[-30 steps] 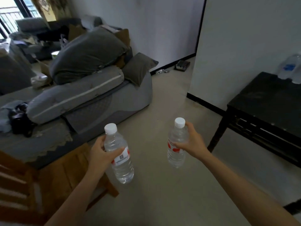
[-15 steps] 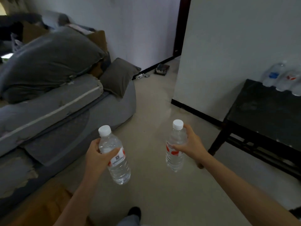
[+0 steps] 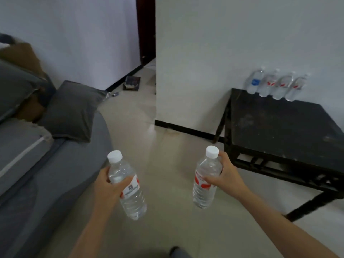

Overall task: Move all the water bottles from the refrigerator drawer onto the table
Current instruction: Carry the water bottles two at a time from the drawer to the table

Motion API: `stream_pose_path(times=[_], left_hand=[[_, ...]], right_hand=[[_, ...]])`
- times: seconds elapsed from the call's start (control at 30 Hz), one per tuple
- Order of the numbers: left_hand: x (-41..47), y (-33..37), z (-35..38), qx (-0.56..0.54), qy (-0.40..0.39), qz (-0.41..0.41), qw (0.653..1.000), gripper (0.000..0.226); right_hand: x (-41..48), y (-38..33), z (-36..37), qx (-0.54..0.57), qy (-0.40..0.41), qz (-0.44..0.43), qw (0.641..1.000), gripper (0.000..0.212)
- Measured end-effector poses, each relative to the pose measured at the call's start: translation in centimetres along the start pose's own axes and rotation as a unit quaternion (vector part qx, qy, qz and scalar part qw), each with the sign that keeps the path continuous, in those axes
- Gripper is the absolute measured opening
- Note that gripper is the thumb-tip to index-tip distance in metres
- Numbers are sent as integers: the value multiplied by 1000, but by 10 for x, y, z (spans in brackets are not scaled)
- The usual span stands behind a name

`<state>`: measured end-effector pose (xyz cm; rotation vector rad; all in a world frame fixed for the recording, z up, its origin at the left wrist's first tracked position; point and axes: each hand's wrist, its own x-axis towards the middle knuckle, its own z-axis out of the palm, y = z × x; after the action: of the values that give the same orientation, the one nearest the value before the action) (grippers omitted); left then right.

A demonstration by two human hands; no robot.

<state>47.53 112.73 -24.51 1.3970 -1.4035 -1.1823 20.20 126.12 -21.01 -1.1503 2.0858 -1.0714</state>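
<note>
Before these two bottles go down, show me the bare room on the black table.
The black table is bare from its front edge back to the row of four bottles, and out to its left edge. It is crowded only along the back edge by the wall, where that row stands.

table (image 3: pixel 279 131): right side was cut off by frame edge.
table bottles (image 3: pixel 275 88): were blurred, print unreadable.
sofa (image 3: pixel 61 174): ran off left edge.
floor object (image 3: pixel 131 83): was too small to identify.
left bottle (image 3: pixel 133 202): label was partly covered by left hand (image 3: pixel 107 190).
right bottle (image 3: pixel 204 194): label was partly covered by right hand (image 3: pixel 227 177).
</note>
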Motion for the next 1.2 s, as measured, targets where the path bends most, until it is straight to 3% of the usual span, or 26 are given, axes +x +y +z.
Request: stream_pose_path(times=[0.17, 0.27, 0.5, 0.63, 0.87, 1.0, 1.2], left_hand=[[71, 20, 71, 15, -57, 41, 997, 53], [119, 39, 111, 12, -68, 67, 995, 45], [211, 67, 169, 17, -63, 70, 995, 58], [254, 69, 192, 40, -69, 61, 995, 42], [349, 66, 226, 38, -91, 36, 994, 58], [419, 79, 258, 15, -115, 10, 993, 82], [519, 109, 311, 24, -165, 37, 985, 67]], right_hand=[[71, 27, -28, -10, 33, 36, 999, 79], [130, 32, -43, -37, 25, 24, 999, 80], [244, 32, -58, -35, 27, 6, 999, 79], [294, 40, -53, -12, 10, 15, 1000, 74], [385, 42, -43, -28, 5, 34, 999, 76], [445, 31, -39, -29, 44, 62, 997, 78], [523, 7, -31, -35, 85, 110, 990, 80]])
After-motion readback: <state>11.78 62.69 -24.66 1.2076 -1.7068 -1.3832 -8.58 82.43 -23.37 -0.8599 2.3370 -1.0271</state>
